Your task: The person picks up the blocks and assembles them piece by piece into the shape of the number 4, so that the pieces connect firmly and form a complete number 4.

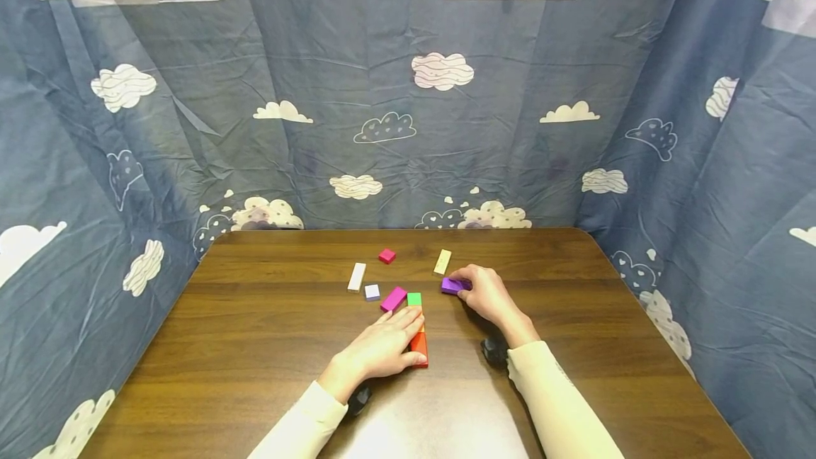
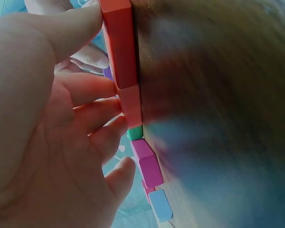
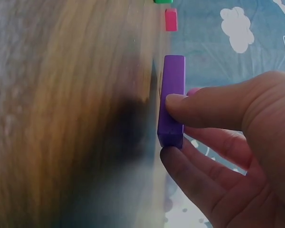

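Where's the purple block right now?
In the head view, the purple block sits slightly right of centre, pinched by the right hand, just below the pale yellow block.

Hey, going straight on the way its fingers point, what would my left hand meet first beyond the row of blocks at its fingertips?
Your left hand would likely meet the purple block held by your right hand, though depth is unclear.

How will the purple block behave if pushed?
The purple block is probably stiff: its edges look straight where the right hand pinches it. Flat faces suggest it would slide, not roll. Its long, low shape makes tipping unlikely.
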The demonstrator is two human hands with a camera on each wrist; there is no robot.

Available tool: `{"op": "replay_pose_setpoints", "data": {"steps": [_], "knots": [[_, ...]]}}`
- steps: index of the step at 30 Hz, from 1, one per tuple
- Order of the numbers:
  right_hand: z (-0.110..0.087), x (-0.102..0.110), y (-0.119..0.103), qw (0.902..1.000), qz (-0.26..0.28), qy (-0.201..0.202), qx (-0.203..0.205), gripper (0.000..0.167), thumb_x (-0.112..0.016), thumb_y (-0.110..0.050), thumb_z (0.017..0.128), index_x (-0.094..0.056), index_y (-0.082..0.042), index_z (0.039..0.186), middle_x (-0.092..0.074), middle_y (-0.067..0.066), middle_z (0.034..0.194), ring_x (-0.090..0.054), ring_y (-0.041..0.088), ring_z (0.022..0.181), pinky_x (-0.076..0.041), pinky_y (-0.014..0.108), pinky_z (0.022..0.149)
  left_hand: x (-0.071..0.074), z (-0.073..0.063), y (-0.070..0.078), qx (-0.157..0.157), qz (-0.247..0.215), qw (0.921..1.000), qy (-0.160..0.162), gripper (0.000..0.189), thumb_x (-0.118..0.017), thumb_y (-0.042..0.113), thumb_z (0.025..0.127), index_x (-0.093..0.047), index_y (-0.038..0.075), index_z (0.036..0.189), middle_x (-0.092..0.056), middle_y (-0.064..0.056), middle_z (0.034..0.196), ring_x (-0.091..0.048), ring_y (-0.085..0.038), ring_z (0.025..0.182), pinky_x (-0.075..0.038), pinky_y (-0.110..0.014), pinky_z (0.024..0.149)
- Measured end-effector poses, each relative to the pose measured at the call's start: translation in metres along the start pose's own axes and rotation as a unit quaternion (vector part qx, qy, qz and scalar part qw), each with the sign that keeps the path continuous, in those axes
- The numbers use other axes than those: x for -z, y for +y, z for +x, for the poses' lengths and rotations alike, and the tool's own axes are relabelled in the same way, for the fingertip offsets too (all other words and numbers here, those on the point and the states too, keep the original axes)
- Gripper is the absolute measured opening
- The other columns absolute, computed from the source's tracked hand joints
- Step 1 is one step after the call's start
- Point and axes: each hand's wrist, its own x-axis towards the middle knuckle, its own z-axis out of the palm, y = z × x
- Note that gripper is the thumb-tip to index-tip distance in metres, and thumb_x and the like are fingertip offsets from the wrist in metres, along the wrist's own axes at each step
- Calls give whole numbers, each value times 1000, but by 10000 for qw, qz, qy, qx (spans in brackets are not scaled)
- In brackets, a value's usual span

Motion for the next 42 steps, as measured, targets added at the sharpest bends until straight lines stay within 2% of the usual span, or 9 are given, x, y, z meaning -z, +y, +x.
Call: {"op": "replay_pose_setpoints", "data": {"steps": [10,18,42], "knots": [[2,-6,-10,9998,115,-14,154,33,-78,3,75,-78,-12,104,-73,2,102,-68,22,99,-52,44,89,2,1,1,123,-17,9999,-104,74,-60,50,97,-43,2,151,-33,-12,161,-29,-26,148,-24,-48,117],[2,-5,-20,9993,118,-66,340,34,-79,4,74,-78,-12,104,-72,1,98,-68,21,94,-52,43,86,3,0,2,69,-91,9999,-57,74,-61,49,97,-43,1,151,-34,-13,160,-29,-28,148,-25,-46,117],[1,-15,-34,9984,144,-312,443,34,-80,3,74,-78,-13,105,-72,0,101,-68,17,95,-53,41,86,2,-1,2,159,-158,9997,-118,74,-59,49,98,-42,2,152,-32,-13,161,-28,-28,148,-25,-44,117]]}}
